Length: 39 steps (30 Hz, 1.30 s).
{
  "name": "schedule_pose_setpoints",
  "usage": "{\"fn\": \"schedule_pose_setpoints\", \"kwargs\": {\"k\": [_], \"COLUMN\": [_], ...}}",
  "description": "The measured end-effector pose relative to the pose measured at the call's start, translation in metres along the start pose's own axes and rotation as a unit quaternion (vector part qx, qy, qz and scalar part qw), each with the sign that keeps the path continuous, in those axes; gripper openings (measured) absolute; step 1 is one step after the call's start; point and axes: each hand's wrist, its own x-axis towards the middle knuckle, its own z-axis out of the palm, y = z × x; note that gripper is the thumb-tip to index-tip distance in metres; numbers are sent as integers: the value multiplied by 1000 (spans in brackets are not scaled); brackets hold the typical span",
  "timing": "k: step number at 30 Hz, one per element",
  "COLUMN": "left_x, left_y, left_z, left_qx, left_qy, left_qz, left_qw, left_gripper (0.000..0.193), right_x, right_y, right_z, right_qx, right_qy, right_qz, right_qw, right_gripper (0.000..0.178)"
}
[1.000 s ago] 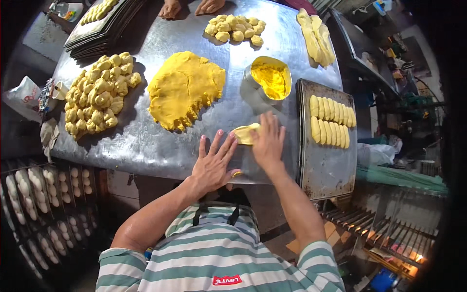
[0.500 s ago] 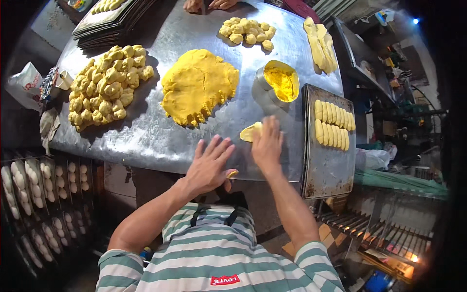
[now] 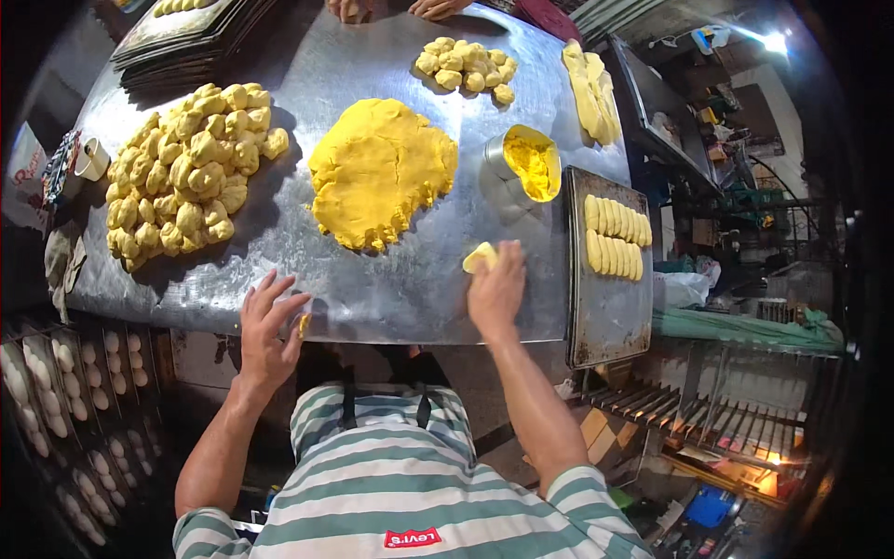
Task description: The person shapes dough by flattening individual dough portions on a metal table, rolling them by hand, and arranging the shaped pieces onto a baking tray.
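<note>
On the near part of a metal table (image 3: 307, 303), my right hand (image 3: 496, 293) has its fingers curled over a small pale-yellow piece of dough (image 3: 479, 256). Part of the piece shows past the thumb side; the rest is hidden under the fingers. My left hand (image 3: 267, 331) hovers at the table's near edge, fingers spread, holding nothing, with a yellow smear by the thumb. Beyond my hands lies a large flattened yellow mass (image 3: 382, 172) with a crumbly near edge. Right of it, an open tin (image 3: 531, 163) holds a bright yellow filling or paste.
Dough balls are heaped at the left (image 3: 191, 172), with a smaller group (image 3: 466, 63) farther back. A baking tray (image 3: 605, 317) at the right bears two rows of dough fingers. Long dough strips (image 3: 591, 98) lie behind it. Another person's hands (image 3: 438, 7) rest at the far edge; trays (image 3: 186, 47) are stacked back left.
My left hand has moved left, away from my right hand. My right hand's fingers have drawn in over the dough piece, and less of it shows. The view has shifted slightly.
</note>
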Motion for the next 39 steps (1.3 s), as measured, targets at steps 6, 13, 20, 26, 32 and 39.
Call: {"fn": "schedule_pose_setpoints", "kwargs": {"k": [6, 13, 20, 26, 32, 39], "left_x": [19, 40, 34, 42, 63, 131], "left_y": [32, 98, 147, 152, 122, -29], "left_z": [23, 91, 112, 114, 88, -36], "left_qx": [-44, -99, -93, -76, -81, 184], "left_qy": [45, 83, 40, 25, 59, 284], "left_qz": [-36, -78, -83, -96, -97, -52], "left_qw": [997, 989, 991, 992, 990, 940], "left_gripper": [32, 37, 34, 35, 38, 26], "right_x": [-14, 9, 106, 155, 127, 120], "right_y": [-20, 6, 279, 453, 550, 398], "right_z": [-7, -50, -124, -69, -92, -65], "right_qx": [65, 240, 326, 206, 34, 124], "right_qy": [-6, -213, 36, -5, -40, 97], "right_qz": [-24, -65, 184, 166, 155, 153], "right_qw": [998, 945, 927, 964, 987, 976], "right_gripper": [69, 44, 28, 30, 38, 43]}}
